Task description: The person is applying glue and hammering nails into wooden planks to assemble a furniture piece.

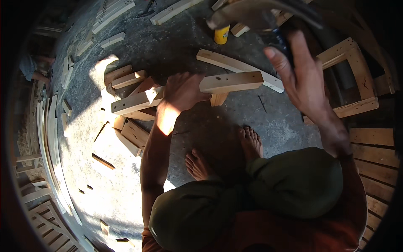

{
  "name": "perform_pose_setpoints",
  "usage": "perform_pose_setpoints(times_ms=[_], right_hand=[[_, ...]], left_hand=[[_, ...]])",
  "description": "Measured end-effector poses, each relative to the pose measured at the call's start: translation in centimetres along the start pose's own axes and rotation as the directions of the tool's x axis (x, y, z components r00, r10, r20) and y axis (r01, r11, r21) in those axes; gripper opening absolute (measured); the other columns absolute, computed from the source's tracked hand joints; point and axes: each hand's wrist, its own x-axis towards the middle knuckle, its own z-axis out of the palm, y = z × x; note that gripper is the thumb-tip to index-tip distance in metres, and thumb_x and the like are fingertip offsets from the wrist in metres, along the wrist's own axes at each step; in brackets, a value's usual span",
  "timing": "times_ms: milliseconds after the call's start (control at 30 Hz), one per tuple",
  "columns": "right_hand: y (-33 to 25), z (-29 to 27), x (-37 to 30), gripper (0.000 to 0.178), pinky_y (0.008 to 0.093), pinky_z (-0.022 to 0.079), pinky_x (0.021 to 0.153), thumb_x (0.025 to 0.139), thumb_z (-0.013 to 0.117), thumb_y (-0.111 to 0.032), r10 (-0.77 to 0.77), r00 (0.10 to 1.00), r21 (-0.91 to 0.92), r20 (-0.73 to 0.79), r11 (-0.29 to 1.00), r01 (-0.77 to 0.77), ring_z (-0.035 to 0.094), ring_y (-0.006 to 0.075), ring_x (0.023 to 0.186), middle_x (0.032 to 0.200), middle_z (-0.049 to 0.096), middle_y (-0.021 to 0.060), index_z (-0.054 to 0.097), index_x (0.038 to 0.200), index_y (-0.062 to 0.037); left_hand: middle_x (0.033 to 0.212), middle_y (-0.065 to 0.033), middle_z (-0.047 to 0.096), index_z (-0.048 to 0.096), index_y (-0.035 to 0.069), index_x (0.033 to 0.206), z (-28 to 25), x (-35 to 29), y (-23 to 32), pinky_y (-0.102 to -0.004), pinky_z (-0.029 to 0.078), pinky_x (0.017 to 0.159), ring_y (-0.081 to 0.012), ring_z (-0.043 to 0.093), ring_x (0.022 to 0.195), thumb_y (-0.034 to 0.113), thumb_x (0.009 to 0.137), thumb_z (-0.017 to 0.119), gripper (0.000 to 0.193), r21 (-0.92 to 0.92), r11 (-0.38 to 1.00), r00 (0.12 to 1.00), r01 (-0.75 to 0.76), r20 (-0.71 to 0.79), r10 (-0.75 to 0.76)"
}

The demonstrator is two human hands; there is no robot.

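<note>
My left hand (pixel 181 91) is wrapped over the middle of a pale wooden beam (pixel 235 81) with dark holes in its top. The beam lies crosswise in front of my feet, and a short wood block (pixel 219 99) shows under its right part. Above and to the right, my right hand (pixel 303 80) grips a hammer (pixel 257 11), raised off the beam and smeared by motion. Its dark handle is mostly hidden by my fingers. A long, pale piece of lumber (pixel 235 65) lies on the floor just beyond the beam.
Wood offcuts (pixel 133 133) lie piled at the beam's left end. A yellow container (pixel 221 35) stands beyond it. To the right are a wooden frame (pixel 364 75) and a slatted wooden piece (pixel 375 156). Long strips (pixel 54 147) lie left. Another person's arm (pixel 41 77) shows far left.
</note>
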Motion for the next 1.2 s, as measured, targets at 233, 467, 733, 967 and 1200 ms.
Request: perform_pose_setpoints(times_ms=[233, 467, 733, 967, 1200], right_hand=[[3.9, 1.3, -1.4, 0.028, 0.0512, 0.052, 0.05, 0.098, 0.06, -0.023, -0.042, 0.896, -0.307, 0.442, 0.931, 0.195, 0.066, 0.0411, 0.058, 0.065, 0.064, 0.0216, 0.045, 0.11, -0.0019], [6.7, 2.4, -2.9, 0.031, 0.0506, 0.052, 0.053, 0.102, 0.053, -0.031, -0.034, 0.912, -0.266, 0.41, 0.951, 0.155, 0.067, 0.0396, 0.061, 0.061, 0.062, 0.021, 0.049, 0.11, -0.0018], [20.1, -2.0, -14.2, 0.042, 0.0347, 0.043, 0.043, 0.103, 0.052, -0.044, 0.622, 0.736, 0.145, 0.266, 0.729, -0.669, 0.055, 0.0155, 0.042, 0.051, 0.051, 0.0044, 0.052, 0.093, -0.0039], [29.1, 3.3, -26.2, 0.036, 0.0402, 0.051, 0.054, 0.098, 0.059, -0.038, 0.649, 0.717, -0.115, 0.253, 0.756, -0.644, 0.067, 0.026, 0.063, 0.07, 0.064, 0.0148, 0.061, 0.094, -0.0025], [29.2, 4.4, -12.6, 0.024, 0.0446, 0.054, 0.067, 0.089, 0.07, -0.028, 0.407, 0.88, -0.223, 0.245, 0.907, -0.358, 0.068, 0.0356, 0.076, 0.085, 0.068, 0.0158, 0.067, 0.091, -0.0037]], left_hand=[[0.102, -0.0142, 0.072, 0.07, 0.012, 0.104, -0.9, 0.4, 0.8, -0.0464, 0.047, 0.088, -0.0353, 0.065, 0.1, 0.041, 0.071, 0.081, 0.045, 0.004, 1.0, 0.998, 0.026, 0.052, -0.026], [0.094, -0.0143, 0.072, 0.07, 0.01, 0.103, -1.1, 0.3, 2.0, -0.0457, 0.051, 0.083, -0.0365, 0.068, 0.093, 0.035, 0.074, 0.08, 0.04, -0.023, 0.999, 0.998, -0.029, 0.061, 0.031], [0.091, -0.0143, 0.072, 0.067, 0.01, 0.107, -0.4, 0.6, 2.3, -0.0443, 0.053, 0.079, -0.0359, 0.069, 0.088, 0.034, 0.072, 0.084, 0.046, 0.076, 0.997, 0.998, 0.027, 0.05, -0.031], [0.108, -0.0156, 0.069, 0.059, 0.007, 0.128, -1.3, 0.9, 2.5, -0.0408, 0.053, 0.084, -0.0312, 0.068, 0.097, 0.029, 0.066, 0.091, 0.073, 0.003, 0.991, 0.979, 0.134, 0.153, -0.133], [0.11, -0.0118, 0.065, 0.056, 0.008, 0.129, -1.8, 1.3, 2.6, -0.0436, 0.049, 0.086, -0.0326, 0.063, 0.099, 0.04, 0.064, 0.088, 0.079, 0.041, 0.997, 0.994, -0.058, 0.092, 0.054]])
